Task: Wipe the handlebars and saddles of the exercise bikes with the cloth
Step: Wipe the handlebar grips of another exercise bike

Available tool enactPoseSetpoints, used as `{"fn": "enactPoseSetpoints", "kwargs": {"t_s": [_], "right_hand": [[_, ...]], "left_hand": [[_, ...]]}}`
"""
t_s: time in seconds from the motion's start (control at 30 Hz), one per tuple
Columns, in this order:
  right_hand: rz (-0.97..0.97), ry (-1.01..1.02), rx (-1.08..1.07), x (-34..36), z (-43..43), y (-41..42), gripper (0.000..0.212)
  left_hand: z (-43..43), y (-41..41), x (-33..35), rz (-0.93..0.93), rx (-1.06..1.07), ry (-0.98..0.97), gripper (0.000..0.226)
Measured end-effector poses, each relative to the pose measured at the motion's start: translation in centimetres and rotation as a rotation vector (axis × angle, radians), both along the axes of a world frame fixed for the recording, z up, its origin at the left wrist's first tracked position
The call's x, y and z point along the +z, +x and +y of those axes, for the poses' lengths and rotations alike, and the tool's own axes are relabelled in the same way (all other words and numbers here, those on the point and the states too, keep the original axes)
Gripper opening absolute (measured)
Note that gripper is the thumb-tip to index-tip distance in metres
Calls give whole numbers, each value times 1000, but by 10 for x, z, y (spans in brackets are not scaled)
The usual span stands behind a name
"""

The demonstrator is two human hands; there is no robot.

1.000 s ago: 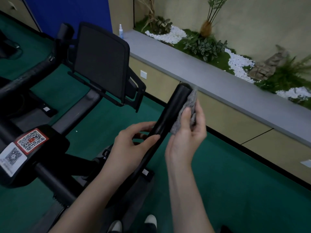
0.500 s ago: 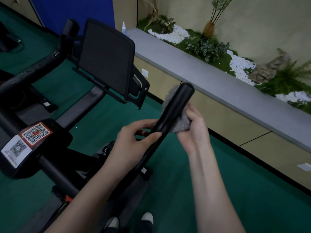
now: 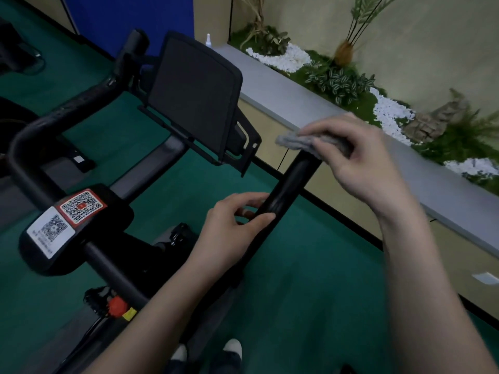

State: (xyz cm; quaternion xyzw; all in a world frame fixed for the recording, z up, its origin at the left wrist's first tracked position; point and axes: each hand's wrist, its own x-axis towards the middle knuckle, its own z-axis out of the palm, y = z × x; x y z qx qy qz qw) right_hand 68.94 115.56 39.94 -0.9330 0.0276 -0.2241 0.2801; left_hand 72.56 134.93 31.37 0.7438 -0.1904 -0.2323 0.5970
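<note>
A black exercise bike fills the left and middle of the head view. Its right handlebar (image 3: 290, 184) slants up toward the upper right. My left hand (image 3: 232, 225) grips that bar partway along, thumb over the top. My right hand (image 3: 359, 160) holds a grey cloth (image 3: 294, 140) over the bar's end, fingers curled round it, so the tip is hidden. The left handlebar (image 3: 67, 109) curves away at the far left. No saddle is in view.
A black screen (image 3: 194, 98) on its bracket stands between the two bars. QR stickers (image 3: 67, 217) mark the stem. A grey ledge (image 3: 405, 168) with plants and white pebbles runs along the right. A spray bottle (image 3: 208, 40) stands at its far end. Green floor lies below.
My right hand has swung from under and beside the bar's end to on top of it, carrying the cloth over the tip. My left hand keeps its grip.
</note>
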Motion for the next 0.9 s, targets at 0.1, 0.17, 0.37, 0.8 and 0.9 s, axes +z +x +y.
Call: {"fn": "enactPoseSetpoints", "kwargs": {"t_s": [0.1,0.17,0.37,0.8,0.9], "right_hand": [[249,-154,64,21,-6,20,18],[420,-9,54,30,-15,30,18],[66,574,-90,-6,-11,5,28],[-294,696,-517,-52,40,-63,23],[-275,669,-629,-59,57,-89,19]], "left_hand": [[0,-1,1,-2,-3,8,24],[0,-1,1,9,1,0,24],[-1,0,-3,30,12,-1,26],[11,7,7,-259,-150,139,34],[21,2,15,-463,-206,195,44]]}}
